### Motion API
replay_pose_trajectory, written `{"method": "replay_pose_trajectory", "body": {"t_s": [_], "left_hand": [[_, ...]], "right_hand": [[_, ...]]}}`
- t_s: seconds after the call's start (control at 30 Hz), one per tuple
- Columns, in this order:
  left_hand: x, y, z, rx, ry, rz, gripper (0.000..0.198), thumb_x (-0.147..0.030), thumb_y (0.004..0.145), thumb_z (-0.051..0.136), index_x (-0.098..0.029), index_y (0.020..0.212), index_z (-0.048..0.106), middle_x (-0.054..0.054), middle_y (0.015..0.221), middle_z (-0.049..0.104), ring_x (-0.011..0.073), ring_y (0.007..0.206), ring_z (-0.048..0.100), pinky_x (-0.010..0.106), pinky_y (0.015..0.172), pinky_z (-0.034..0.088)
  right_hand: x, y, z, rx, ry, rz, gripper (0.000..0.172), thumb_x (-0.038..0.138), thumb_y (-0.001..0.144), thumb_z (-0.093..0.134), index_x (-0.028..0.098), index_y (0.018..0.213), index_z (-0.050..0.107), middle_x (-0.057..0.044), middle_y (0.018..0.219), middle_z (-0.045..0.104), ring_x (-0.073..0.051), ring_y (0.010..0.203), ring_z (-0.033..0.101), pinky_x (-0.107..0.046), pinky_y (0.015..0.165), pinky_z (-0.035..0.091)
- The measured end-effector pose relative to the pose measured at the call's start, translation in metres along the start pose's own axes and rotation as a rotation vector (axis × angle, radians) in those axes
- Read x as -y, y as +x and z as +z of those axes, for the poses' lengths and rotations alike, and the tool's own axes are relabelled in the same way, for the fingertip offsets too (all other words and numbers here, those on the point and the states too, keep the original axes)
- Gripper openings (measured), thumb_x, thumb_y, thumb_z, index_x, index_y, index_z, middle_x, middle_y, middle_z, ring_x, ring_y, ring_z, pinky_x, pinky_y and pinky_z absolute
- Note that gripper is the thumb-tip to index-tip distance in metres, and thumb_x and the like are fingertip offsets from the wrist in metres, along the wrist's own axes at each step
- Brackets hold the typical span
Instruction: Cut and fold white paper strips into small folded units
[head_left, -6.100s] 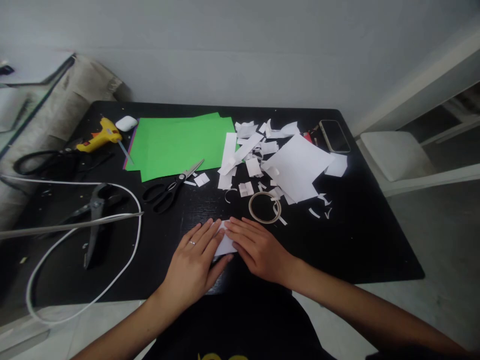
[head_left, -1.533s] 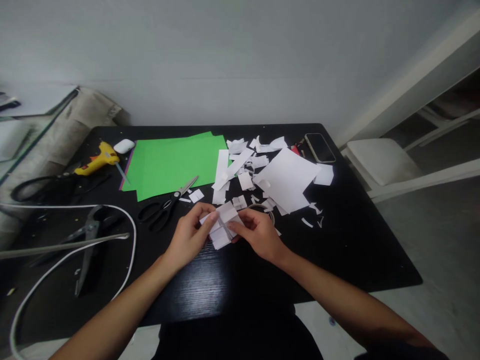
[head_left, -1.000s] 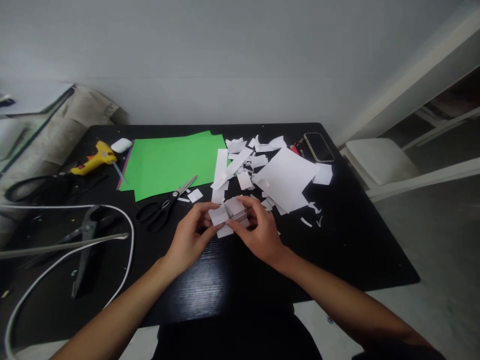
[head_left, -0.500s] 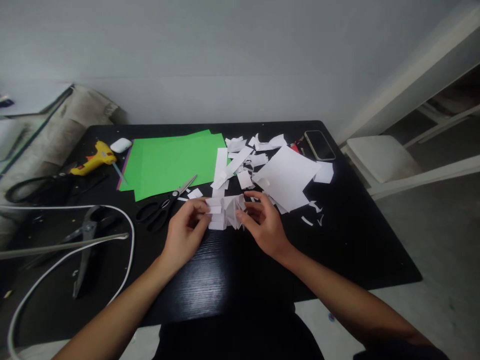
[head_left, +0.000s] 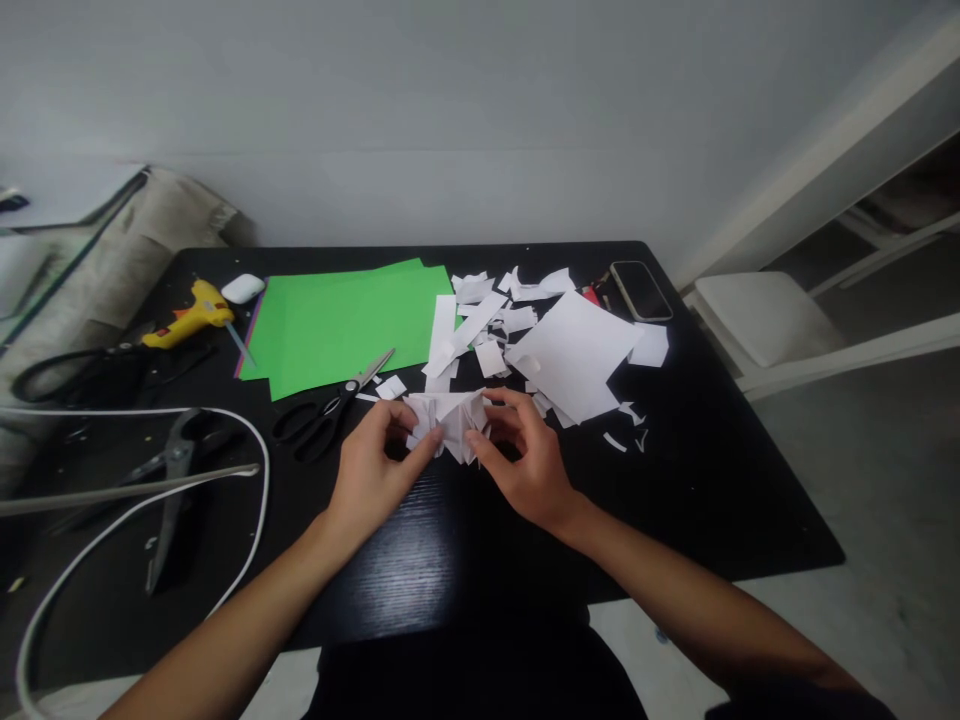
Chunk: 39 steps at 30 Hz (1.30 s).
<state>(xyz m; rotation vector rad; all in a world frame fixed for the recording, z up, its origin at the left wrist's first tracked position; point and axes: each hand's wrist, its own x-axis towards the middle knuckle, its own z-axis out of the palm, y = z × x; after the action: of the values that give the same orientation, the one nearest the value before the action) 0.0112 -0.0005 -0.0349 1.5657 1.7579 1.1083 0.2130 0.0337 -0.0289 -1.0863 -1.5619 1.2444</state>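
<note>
A piece of folded white paper [head_left: 454, 424] with several pleats is held between my two hands, just above the near part of the black table. My left hand [head_left: 379, 455] pinches its left end, thumb across the front. At the right end, my right hand [head_left: 529, 455] grips the pleats between thumb and fingers. The fingertips behind the paper are partly hidden. Black-handled scissors [head_left: 330, 410] lie to the left of my left hand, blades partly apart. White paper scraps [head_left: 491, 358] are heaped just beyond the folded paper.
Green sheets [head_left: 345, 320] lie at the back left, beside a yellow glue gun [head_left: 196, 315] and a white case [head_left: 243, 289]. Larger white paper [head_left: 574, 355] and a phone [head_left: 641, 290] are at the right. Pliers [head_left: 178, 460] and a white cable [head_left: 262, 480] occupy the left side.
My left thumb has shifted right across the folded paper. Its left part has turned, so pleats now show where flat stacked flaps faced me. My right hand has barely moved.
</note>
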Motion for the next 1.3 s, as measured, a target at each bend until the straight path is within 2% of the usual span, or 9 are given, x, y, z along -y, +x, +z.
{"method": "replay_pose_trajectory", "body": {"t_s": [0.1, 0.2, 0.33, 0.43, 0.6, 0.9, 1.07, 1.2, 1.3], "left_hand": [[0.0, 0.0, -0.002, -0.008, -0.048, -0.023, 0.026, -0.041, 0.088, 0.075, -0.022, 0.094, 0.058, 0.0, 0.088, 0.065, 0.0153, 0.075, 0.062, 0.029, 0.072, 0.051], [0.0, 0.001, -0.005, -0.009, -0.175, -0.048, 0.02, -0.035, 0.089, 0.071, -0.021, 0.096, 0.058, -0.001, 0.086, 0.063, 0.0143, 0.073, 0.061, 0.026, 0.069, 0.05], [-0.001, 0.003, -0.006, 0.013, -0.395, -0.114, 0.017, -0.031, 0.087, 0.071, -0.021, 0.094, 0.059, -0.002, 0.08, 0.059, 0.0116, 0.066, 0.054, 0.023, 0.061, 0.043], [-0.003, 0.006, -0.005, 0.013, -0.466, -0.14, 0.02, -0.03, 0.083, 0.074, -0.02, 0.092, 0.059, -0.003, 0.078, 0.057, 0.0107, 0.065, 0.05, 0.022, 0.059, 0.039], [-0.007, 0.009, -0.007, 0.027, -0.468, -0.188, 0.02, -0.032, 0.081, 0.074, -0.02, 0.088, 0.059, -0.005, 0.07, 0.051, 0.0105, 0.06, 0.043, 0.023, 0.057, 0.034], [-0.004, 0.008, -0.01, 0.04, -0.461, -0.208, 0.019, -0.034, 0.084, 0.073, -0.02, 0.088, 0.06, -0.005, 0.07, 0.051, 0.0107, 0.061, 0.041, 0.024, 0.058, 0.032], [-0.009, 0.008, -0.009, 0.082, -0.501, -0.162, 0.023, -0.034, 0.081, 0.081, -0.019, 0.085, 0.064, -0.003, 0.073, 0.058, 0.0109, 0.063, 0.049, 0.023, 0.06, 0.039], [-0.01, 0.006, -0.008, 0.128, -0.47, -0.108, 0.019, -0.037, 0.088, 0.076, -0.018, 0.087, 0.071, 0.002, 0.084, 0.067, 0.014, 0.074, 0.058, 0.025, 0.067, 0.047], [-0.007, 0.004, -0.004, 0.115, -0.469, -0.074, 0.014, -0.033, 0.087, 0.077, -0.019, 0.089, 0.074, 0.003, 0.09, 0.069, 0.0138, 0.076, 0.06, 0.025, 0.069, 0.049]], "right_hand": [[-0.003, 0.003, -0.001, -0.019, 0.043, 0.043, 0.041, 0.036, 0.09, 0.074, 0.025, 0.125, 0.058, -0.007, 0.107, 0.076, -0.021, 0.088, 0.074, -0.035, 0.08, 0.061], [-0.004, 0.009, -0.003, -0.029, 0.192, 0.14, 0.039, 0.04, 0.088, 0.076, 0.025, 0.12, 0.06, -0.006, 0.104, 0.075, -0.021, 0.092, 0.073, -0.033, 0.079, 0.059], [-0.002, 0.016, -0.007, -0.019, 0.375, 0.313, 0.037, 0.044, 0.084, 0.078, 0.023, 0.112, 0.064, -0.002, 0.089, 0.074, -0.017, 0.077, 0.068, -0.03, 0.072, 0.056], [-0.001, 0.018, -0.009, -0.028, 0.424, 0.363, 0.037, 0.044, 0.082, 0.08, 0.023, 0.109, 0.066, 0.001, 0.083, 0.072, -0.015, 0.072, 0.065, -0.029, 0.07, 0.054], [-0.005, 0.018, -0.008, -0.031, 0.445, 0.367, 0.035, 0.043, 0.081, 0.081, 0.023, 0.105, 0.067, 0.001, 0.082, 0.072, -0.015, 0.072, 0.065, -0.028, 0.069, 0.053], [-0.006, 0.018, -0.008, -0.034, 0.456, 0.353, 0.034, 0.044, 0.08, 0.082, 0.023, 0.1, 0.065, 0.001, 0.082, 0.071, -0.014, 0.073, 0.064, -0.027, 0.068, 0.053], [-0.002, 0.017, -0.008, -0.008, 0.399, 0.268, 0.03, 0.039, 0.078, 0.085, 0.024, 0.093, 0.064, 0.002, 0.084, 0.068, -0.014, 0.075, 0.064, -0.027, 0.069, 0.054], [-0.003, 0.017, -0.007, 0.043, 0.364, 0.19, 0.032, 0.038, 0.072, 0.092, 0.023, 0.08, 0.064, 0.002, 0.081, 0.064, -0.015, 0.075, 0.063, -0.028, 0.069, 0.055], [-0.006, 0.017, -0.006, 0.087, 0.335, 0.192, 0.03, 0.041, 0.071, 0.092, 0.023, 0.082, 0.07, -0.001, 0.084, 0.068, -0.017, 0.078, 0.064, -0.03, 0.071, 0.056]]}}
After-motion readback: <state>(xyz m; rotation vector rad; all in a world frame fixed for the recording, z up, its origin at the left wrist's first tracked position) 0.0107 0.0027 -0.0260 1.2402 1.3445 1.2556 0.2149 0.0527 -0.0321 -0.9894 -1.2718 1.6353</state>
